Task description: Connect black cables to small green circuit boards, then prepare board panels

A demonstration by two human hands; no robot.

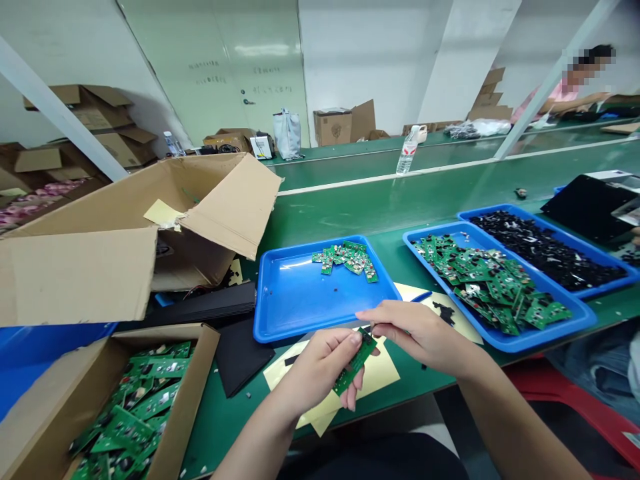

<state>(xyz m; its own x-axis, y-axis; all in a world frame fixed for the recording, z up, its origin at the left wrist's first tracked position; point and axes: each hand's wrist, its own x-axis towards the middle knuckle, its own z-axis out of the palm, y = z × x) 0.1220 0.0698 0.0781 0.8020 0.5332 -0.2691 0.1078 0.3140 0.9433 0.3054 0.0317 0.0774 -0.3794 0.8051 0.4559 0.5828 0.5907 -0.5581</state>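
Observation:
My left hand (pixel 320 363) holds a green circuit board (pixel 354 368) tilted up, the thumb on its face and the fingers beneath. A black part sits at the board's upper end. There my right hand (pixel 420 333) has its fingers pinched together, touching or nearly touching the board's top edge; whatever they grip is too small to name. Under the hands lie yellow paper sheets (pixel 385 377) with black strips on them. Just behind, a blue tray (pixel 300 293) carries several green boards (pixel 347 257) grouped at its far right.
On the right, one blue tray (pixel 510 343) is heaped with boards, another (pixel 590 290) with small black parts. At left stand a box of boards (pixel 203 360) and a big open carton (pixel 240 207). A bottle (pixel 407 152) stands farther back. Another person (pixel 565 100) sits beyond.

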